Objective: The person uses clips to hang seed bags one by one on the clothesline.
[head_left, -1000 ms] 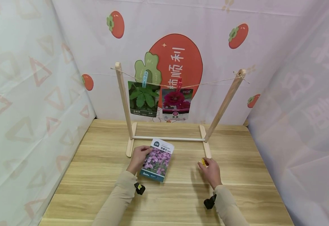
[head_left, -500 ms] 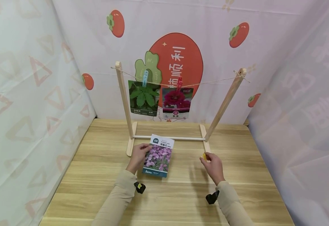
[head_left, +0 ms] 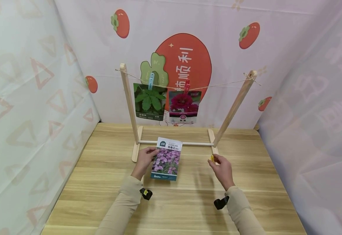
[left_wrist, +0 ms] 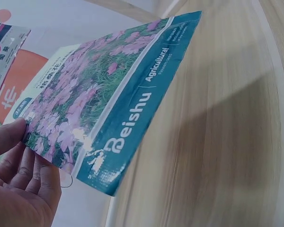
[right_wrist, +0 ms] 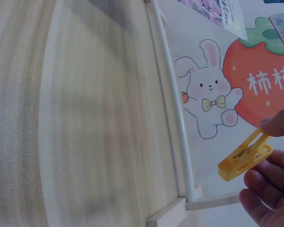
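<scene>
My left hand (head_left: pixel 145 160) pinches the left edge of a seed packet (head_left: pixel 167 160) with pink-purple flowers and a teal bottom band. In the left wrist view the packet (left_wrist: pixel 104 94) is held above the table, thumb on its front. A yellow clothespin (right_wrist: pixel 244 158) is pinched between thumb and fingers of my right hand (head_left: pixel 223 169), over the right side of the table. Behind, a string (head_left: pixel 220 85) carries a green-leaf packet (head_left: pixel 149 102) under a blue clothespin (head_left: pixel 151 81) and a magenta-flower packet (head_left: pixel 184 107) under a red clothespin (head_left: pixel 187 86).
The string is tied between two wooden posts (head_left: pixel 129 104) of a stand, whose white rod (head_left: pixel 197 144) runs low between its feet. A printed cloth backdrop (head_left: pixel 223 19) hangs close behind. Cloth walls flank the wooden table (head_left: pixel 171 209).
The flower packet has risen and moved slightly away from me, turning more upright. My right hand with the yellow clothespin has also moved a little forward and to the right.
</scene>
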Motion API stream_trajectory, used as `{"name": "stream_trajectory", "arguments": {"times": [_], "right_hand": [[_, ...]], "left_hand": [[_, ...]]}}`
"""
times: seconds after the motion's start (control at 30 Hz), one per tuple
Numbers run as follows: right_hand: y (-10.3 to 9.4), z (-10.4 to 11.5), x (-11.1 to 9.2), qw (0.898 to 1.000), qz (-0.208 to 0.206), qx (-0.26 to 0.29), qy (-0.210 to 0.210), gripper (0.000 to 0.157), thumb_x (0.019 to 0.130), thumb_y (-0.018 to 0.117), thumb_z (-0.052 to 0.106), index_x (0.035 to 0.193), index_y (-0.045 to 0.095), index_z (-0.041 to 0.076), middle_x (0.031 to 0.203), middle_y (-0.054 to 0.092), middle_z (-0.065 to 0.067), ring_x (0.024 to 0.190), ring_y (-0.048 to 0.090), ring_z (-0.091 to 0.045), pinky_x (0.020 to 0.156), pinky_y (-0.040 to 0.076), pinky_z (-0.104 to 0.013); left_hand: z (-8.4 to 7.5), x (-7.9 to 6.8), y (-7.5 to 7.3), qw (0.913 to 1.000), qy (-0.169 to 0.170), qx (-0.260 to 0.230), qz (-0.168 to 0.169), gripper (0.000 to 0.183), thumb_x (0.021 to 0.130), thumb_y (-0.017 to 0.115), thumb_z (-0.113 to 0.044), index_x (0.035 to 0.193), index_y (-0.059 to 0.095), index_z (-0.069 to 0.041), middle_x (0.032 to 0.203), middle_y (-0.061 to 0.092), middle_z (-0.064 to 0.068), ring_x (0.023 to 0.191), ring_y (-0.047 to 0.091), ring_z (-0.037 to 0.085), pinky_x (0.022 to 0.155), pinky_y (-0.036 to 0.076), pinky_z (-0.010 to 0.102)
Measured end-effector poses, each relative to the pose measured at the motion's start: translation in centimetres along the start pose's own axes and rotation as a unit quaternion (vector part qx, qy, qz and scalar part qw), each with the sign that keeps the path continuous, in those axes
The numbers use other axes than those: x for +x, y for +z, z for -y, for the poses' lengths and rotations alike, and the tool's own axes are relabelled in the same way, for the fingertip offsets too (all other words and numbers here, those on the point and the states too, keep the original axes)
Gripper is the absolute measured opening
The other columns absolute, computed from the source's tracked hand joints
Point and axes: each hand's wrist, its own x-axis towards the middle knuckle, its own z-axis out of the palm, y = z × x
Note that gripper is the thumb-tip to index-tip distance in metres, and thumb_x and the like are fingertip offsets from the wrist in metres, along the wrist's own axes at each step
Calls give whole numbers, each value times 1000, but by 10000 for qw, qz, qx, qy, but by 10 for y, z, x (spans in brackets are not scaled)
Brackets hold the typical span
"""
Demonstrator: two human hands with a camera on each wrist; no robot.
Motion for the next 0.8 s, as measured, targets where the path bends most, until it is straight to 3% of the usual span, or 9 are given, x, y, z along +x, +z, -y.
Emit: {"name": "stream_trajectory", "arguments": {"times": [0.3, 0.8], "right_hand": [[-6, 8, 3, 9999, -75, 74, 16, 36, 88, 71, 14, 118, 66, -5, 105, 69, -23, 98, 65, -37, 88, 53, -52], [-17, 22, 10, 9987, -328, 373, -140, 32, 85, 74, 9, 113, 67, -5, 106, 71, -23, 97, 67, -37, 89, 53, -53]], "left_hand": [[-9, -5, 3, 9999, 135, 105, -4, 27, 91, 70, -19, 110, 69, 0, 106, 71, 15, 86, 65, 13, 76, 57, 31], [-29, -11, 4, 9991, 339, -201, -129, 23, 91, 68, -11, 108, 67, 5, 100, 71, 15, 79, 62, 9, 71, 56, 27]]}}
